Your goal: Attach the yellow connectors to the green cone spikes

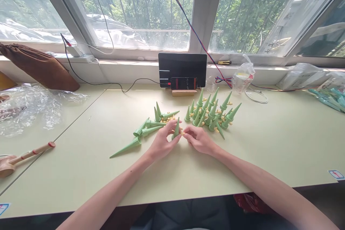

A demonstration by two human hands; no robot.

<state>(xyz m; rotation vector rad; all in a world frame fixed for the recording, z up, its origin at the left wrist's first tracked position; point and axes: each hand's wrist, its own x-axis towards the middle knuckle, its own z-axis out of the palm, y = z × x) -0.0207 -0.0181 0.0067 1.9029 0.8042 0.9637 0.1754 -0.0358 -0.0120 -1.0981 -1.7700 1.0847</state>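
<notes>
My left hand [162, 142] is closed around a green cone-shaped spike [176, 129], holding it upright with its tip up. My right hand [198, 138] meets it from the right, fingers pinched on a small yellow piece [183, 133] at the spike's base. Just behind the hands lie two groups of the same green spikes: a loose pile lying flat [151, 126] to the left, with one long spike [125, 147] apart, and a cluster with yellow fittings [212, 113] to the right.
A pale green table [269, 143] runs under a window. A black tablet [182, 65] and a phone on a wooden stand [183, 83] sit behind the spikes. Crumpled plastic [29, 106], a brown bag [40, 65] and a wooden toy [24, 154] are at left; plastic bags [244, 75] at right.
</notes>
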